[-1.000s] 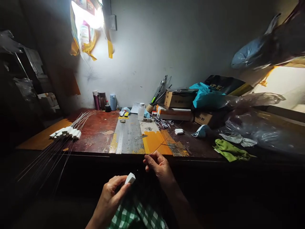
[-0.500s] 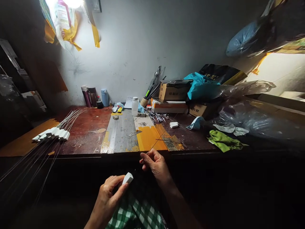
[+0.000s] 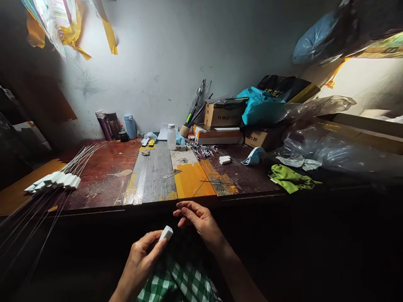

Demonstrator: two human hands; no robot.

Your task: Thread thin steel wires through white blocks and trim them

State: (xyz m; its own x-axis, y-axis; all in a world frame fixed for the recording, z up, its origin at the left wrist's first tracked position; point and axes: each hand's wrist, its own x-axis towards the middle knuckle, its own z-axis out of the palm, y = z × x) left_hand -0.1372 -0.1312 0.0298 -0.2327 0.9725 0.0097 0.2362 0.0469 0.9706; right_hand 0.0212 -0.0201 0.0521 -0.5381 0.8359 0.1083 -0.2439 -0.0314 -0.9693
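My left hand pinches a small white block between thumb and fingers, its end tilted up toward the right. Just above and to the right, in front of the table edge, is my right hand, its thumb bent in against the fingers. From its fingertips a thin dark wire seems to run up over the yellow strip; the gripped end is too fine to see clearly. At the far left of the table lies a bundle of white blocks with long thin wires through them.
A ruler lies along the grey strip. Behind it stands a white bottle. Boxes, small loose parts, two white blocks, a face mask and a green cloth lie to the right.
My right hand has shifted slightly left and its fingers have changed pose. My left hand still holds the block, nearly in place. The camera view has turned a little right.
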